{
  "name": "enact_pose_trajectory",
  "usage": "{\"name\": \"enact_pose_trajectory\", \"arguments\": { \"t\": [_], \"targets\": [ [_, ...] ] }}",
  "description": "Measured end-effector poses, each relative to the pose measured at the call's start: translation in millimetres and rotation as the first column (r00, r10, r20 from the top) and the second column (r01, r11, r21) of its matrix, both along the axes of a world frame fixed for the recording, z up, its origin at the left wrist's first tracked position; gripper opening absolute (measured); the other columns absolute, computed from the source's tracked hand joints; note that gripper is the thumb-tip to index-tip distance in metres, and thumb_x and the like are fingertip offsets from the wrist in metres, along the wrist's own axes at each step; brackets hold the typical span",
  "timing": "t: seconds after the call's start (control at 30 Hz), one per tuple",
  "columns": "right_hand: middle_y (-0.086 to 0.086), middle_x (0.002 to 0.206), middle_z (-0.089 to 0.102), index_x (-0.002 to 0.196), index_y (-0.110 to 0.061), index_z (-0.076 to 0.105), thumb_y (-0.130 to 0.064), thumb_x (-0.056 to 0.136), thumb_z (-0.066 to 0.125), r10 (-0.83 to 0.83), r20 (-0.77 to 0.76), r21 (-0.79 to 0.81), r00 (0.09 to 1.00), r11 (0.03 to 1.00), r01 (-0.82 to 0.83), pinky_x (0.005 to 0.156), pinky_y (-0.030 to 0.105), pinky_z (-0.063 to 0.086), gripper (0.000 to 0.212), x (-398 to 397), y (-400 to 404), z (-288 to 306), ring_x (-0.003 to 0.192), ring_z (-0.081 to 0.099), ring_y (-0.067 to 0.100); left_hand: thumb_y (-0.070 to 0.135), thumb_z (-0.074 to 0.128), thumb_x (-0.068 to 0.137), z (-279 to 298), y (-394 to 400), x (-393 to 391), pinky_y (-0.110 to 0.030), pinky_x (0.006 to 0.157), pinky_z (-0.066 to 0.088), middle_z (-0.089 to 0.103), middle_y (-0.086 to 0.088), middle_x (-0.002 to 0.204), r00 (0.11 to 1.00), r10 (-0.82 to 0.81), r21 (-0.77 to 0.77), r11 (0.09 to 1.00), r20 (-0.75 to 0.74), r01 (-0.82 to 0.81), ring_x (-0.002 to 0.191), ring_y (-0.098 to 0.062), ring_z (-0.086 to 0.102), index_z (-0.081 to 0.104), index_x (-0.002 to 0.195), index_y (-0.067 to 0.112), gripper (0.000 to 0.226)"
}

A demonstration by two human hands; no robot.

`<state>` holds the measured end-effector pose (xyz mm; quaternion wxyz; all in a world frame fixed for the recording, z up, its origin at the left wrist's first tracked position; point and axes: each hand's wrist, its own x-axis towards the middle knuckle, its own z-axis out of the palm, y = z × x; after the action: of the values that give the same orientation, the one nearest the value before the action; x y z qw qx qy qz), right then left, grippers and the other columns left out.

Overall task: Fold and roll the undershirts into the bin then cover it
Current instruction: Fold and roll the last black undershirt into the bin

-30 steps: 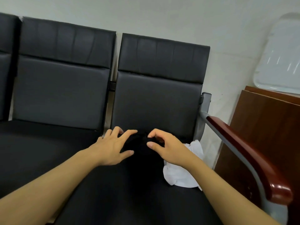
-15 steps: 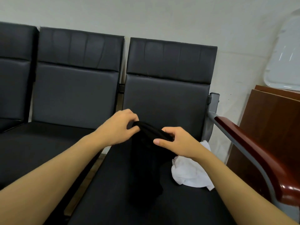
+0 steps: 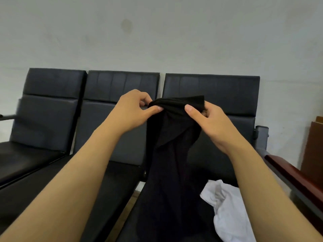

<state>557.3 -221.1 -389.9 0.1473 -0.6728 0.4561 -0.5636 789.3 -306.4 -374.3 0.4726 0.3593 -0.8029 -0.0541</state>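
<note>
A black undershirt (image 3: 170, 154) hangs in the air in front of the right-hand seat, bunched at its top edge. My left hand (image 3: 134, 110) pinches that top edge on the left between thumb and fingers. My right hand (image 3: 208, 119) pinches the same edge on the right, thumb on the near side. The cloth drops down to the seat below. A crumpled white undershirt (image 3: 225, 208) lies on the same seat, to the right of the black one. No bin or cover is in view.
A row of three black padded seats (image 3: 120, 88) stands against a pale wall. A red-brown armrest (image 3: 293, 175) on a grey frame closes the right end. A brown wooden cabinet (image 3: 314, 147) stands at the far right.
Both hands took hold of the black undershirt on the seat and raised it well above the cushion. The view has tilted up, showing more wall and a third seat.
</note>
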Motion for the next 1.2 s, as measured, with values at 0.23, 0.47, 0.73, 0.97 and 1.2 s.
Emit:
{"name": "enact_pose_trajectory", "arguments": {
  "t": [0.23,0.47,0.73,0.97,1.2],
  "targets": [
    [0.004,0.102,0.079,0.106,-0.020,0.074,-0.045,0.103,0.059,-0.020,-0.153,0.083,0.988,0.996,0.033,0.099,0.045,0.056,0.030,5.0,-10.0,-13.2,0.099,0.075,0.021,0.070,0.068,0.072,-49.6,-17.1,21.3,-0.020,0.096,0.044,0.066,0.013,0.111,0.958,-0.102,0.173,0.983,0.269,0.057,0.109,-0.003,0.061,0.071,0.083,0.027,0.045],
    [0.008,0.093,0.075,0.098,-0.013,0.075,-0.053,0.104,0.047,0.230,-0.287,0.363,0.930,0.924,-0.117,0.084,0.032,0.055,0.049,9.5,-12.6,-27.4,0.085,0.070,0.019,0.056,0.069,0.085,-62.2,-18.8,39.2,-0.023,0.097,0.044,0.068,0.016,0.109,0.903,-0.216,0.339,0.937,0.370,0.085,0.102,0.009,0.061,0.076,0.092,0.024,0.033],
    [-0.008,0.100,0.073,0.111,-0.030,0.071,-0.042,0.101,0.063,0.165,-0.728,0.524,0.666,0.760,0.384,0.089,0.030,0.055,0.018,-36.0,-67.0,-121.5,0.091,0.069,0.010,0.036,0.076,0.093,-101.8,-23.4,40.9,-0.025,0.085,0.057,0.069,0.031,0.080,0.657,-0.471,0.701,0.702,0.589,-0.125,0.086,0.006,0.064,0.076,0.099,0.035,0.006],
    [0.008,0.151,0.040,0.161,-0.035,0.026,-0.033,0.096,0.071,0.202,-0.822,0.527,0.533,0.627,0.574,0.114,0.044,0.042,0.079,-54.9,-93.3,-217.4,0.140,0.040,0.033,0.046,0.068,0.097,-127.8,-35.4,18.7,-0.031,0.094,0.059,0.067,0.020,0.119,0.686,-0.447,0.715,0.681,0.574,-0.155,0.118,-0.006,0.060,0.074,0.109,0.036,0.017],
    [0.004,0.128,0.050,0.127,-0.028,0.063,-0.039,0.097,0.068,0.099,-0.846,0.409,0.524,0.752,0.518,0.102,0.042,0.047,0.032,-47.3,-96.1,-228.6,0.126,0.044,0.029,0.045,0.069,0.096,-133.2,-31.8,-7.5,-0.037,0.107,0.050,0.062,0.011,0.128,0.706,-0.391,0.639,0.761,0.591,-0.113,0.119,-0.011,0.061,0.065,0.124,0.035,0.030]
  ]
}}
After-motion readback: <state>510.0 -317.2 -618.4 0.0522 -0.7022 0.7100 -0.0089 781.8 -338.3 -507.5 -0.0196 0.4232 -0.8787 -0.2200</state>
